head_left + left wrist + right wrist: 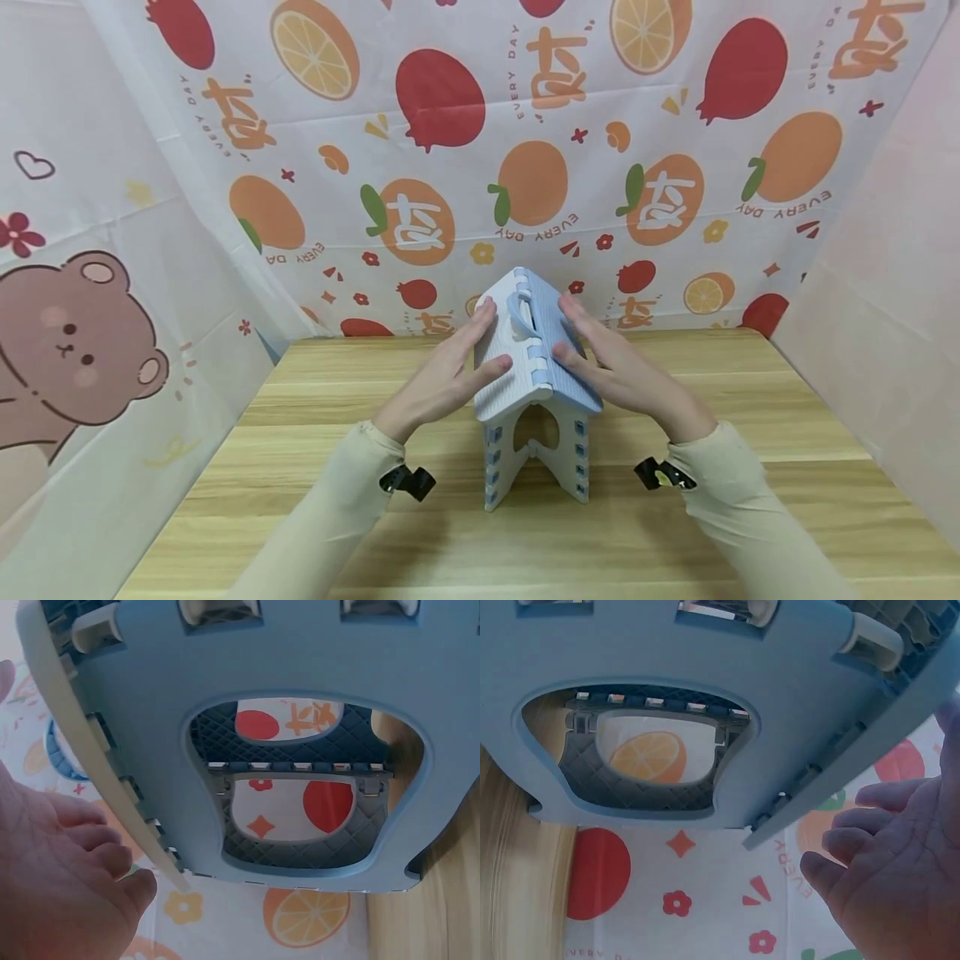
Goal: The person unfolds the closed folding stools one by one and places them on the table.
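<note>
A light blue and white plastic folding stool [555, 392] stands upright on the wooden table, its hinged top peaked like a roof with a blue carrying handle [522, 317] at the ridge. My left hand [446, 371] lies along the white top panel, fingers extended and thumb spread. On the blue top panel opposite, my right hand [618, 367] touches with straight fingers. Both wrist views look at the side of the stool, where a large cut-out in a leg panel [165, 765] shows lattice-backed inner parts. The right wrist view shows the other leg panel [795, 697].
The wooden table [300, 467] reaches back to a fruit-patterned cloth [480, 183] behind the stool. A cloth with a bear print [82, 350] hangs on the left, and a pale cloth [885, 333] on the right. Each wrist wears a small black camera strap [408, 481].
</note>
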A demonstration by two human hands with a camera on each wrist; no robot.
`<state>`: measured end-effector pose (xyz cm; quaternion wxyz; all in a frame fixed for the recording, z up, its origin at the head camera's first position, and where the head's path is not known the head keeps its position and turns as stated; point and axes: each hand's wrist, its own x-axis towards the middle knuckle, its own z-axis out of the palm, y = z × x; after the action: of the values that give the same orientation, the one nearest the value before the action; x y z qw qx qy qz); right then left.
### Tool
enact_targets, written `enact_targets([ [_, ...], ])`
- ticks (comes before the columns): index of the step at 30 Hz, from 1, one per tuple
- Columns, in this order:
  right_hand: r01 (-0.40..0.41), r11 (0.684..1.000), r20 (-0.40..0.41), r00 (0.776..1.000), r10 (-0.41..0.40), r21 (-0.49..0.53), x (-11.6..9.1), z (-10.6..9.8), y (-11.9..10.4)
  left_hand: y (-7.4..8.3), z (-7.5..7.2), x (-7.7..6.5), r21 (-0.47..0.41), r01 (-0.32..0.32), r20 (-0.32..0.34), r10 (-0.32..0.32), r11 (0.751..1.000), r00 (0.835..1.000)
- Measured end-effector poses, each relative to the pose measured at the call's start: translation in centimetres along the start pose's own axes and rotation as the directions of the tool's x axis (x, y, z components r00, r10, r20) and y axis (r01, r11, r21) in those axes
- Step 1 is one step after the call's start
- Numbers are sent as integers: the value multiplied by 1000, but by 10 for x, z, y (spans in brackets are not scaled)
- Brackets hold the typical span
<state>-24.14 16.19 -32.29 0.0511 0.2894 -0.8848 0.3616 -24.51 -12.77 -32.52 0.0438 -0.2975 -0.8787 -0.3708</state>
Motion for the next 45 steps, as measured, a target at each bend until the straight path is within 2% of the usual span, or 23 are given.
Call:
enact_targets([
  [5,-17,1000,24,1000,17,15,2,3,-2,-4,6,1,19,7,35,-8,1000,999],
  [16,-68,997,69,995,66,33,2,4,0,-8,6,2,52,11,30,-12,999,999],
  [29,-63,996,71,996,58,62,2,5,0,-8,4,4,55,18,47,-21,998,999],
  [45,-64,998,88,994,62,25,2,2,0,-4,-3,5,97,18,74,-25,995,997],
])
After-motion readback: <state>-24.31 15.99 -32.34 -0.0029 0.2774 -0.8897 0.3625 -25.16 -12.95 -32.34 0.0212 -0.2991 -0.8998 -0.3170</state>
